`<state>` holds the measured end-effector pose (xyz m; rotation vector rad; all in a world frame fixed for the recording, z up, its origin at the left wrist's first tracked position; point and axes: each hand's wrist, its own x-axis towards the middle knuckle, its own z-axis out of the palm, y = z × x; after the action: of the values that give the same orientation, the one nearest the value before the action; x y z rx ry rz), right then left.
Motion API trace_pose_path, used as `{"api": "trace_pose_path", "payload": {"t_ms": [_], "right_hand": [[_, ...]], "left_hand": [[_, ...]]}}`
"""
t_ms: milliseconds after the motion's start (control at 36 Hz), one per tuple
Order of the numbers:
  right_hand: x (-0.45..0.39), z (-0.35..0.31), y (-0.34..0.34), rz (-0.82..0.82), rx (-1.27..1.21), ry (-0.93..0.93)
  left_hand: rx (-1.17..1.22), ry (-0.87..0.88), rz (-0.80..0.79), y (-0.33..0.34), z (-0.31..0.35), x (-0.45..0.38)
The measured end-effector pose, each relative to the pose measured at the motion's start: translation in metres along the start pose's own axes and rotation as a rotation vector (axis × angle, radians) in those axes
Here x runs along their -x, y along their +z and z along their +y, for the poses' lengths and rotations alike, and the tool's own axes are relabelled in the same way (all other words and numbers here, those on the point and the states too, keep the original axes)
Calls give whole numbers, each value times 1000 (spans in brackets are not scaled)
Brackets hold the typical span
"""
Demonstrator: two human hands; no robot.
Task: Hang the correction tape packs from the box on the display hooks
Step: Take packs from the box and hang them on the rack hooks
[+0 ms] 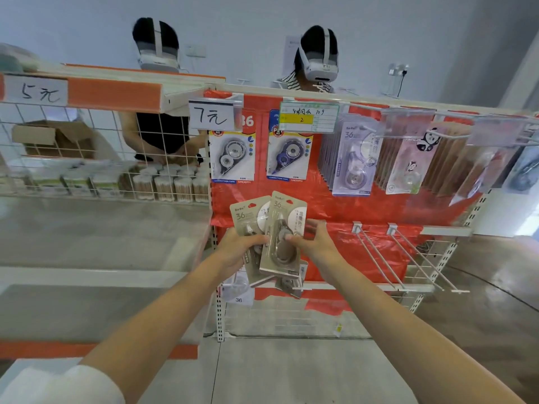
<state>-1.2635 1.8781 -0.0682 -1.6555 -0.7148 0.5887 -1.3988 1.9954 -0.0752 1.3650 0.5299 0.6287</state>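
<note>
Two hands hold a small fan of beige correction tape packs in front of a red back panel, the landmark here. The left hand grips the rear packs, fingers curled round their lower edges; the right hand pinches the front pack, thumb on its clear blister and fingers behind. High on the panel, directly above the held packs, hang two blue-and-yellow carded tape packs under a handwritten price tag, and toward the panel's upper right, crowded rows of lilac and panda-printed packs fill their hooks. At the panel's lower right, two bare display hooks jut forward, with open air around them. Just below the hands, more packs hang on a lower hook. Left of the panel, a wire basket holds cotton swab tubs. Beyond the panel's top edge stand two people wearing headsets.
</note>
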Motion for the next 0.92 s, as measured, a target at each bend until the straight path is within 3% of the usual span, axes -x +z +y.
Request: {"api": "trace_pose_path", "payload": {"t_ms": [83,222,333,500,694,917], "right_hand": [[-4,3,0,-3,-48,113],[1,6,-6,-49,-66,99],[1,10,-15,20,-40,74],[8,17,-42,117,412,124],[29,33,-51,2,892,192],[48,59,-44,-166,772,213]], "left_hand": [[12,1,-16,0,0,0],[-75,-15,-23,-2,-2,0],[-157,-39,40,-5,-9,-1],[-227,-76,97,-16,-18,-3],[-190,-86,85,-15,-26,-2],[-189,-77,63,2,-28,3]]}}
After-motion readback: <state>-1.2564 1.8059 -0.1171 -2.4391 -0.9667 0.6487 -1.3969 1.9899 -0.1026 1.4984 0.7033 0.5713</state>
